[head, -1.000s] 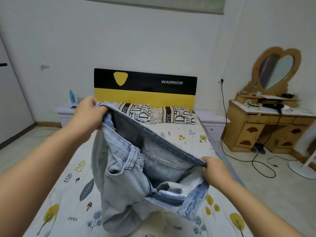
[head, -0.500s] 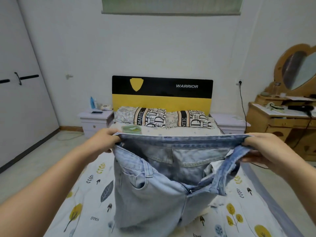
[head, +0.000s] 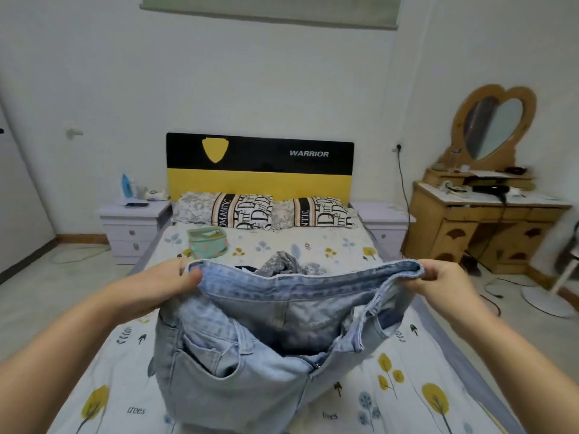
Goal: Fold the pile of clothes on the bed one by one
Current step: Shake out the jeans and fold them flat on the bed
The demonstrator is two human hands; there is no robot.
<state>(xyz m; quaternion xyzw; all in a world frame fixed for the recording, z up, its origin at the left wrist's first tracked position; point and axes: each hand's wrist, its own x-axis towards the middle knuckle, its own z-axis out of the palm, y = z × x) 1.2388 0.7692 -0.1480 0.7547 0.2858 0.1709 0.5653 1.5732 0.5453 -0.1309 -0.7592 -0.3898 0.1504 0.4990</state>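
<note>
Two hands stretch jeans [head: 250, 349] by the waistband above the bed [head: 391, 383].
Left hand [head: 163, 286] and right hand [head: 438, 281] each pinch a waistband end; more clothes [head: 282, 264] lie behind.

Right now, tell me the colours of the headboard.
The headboard is black on top with a yellow band below and a yellow shield; seen in the head view.

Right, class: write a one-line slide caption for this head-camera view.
Both hands, left and right, hold light-blue jeans stretched by the waistband above the bed, ready for folding.
</note>
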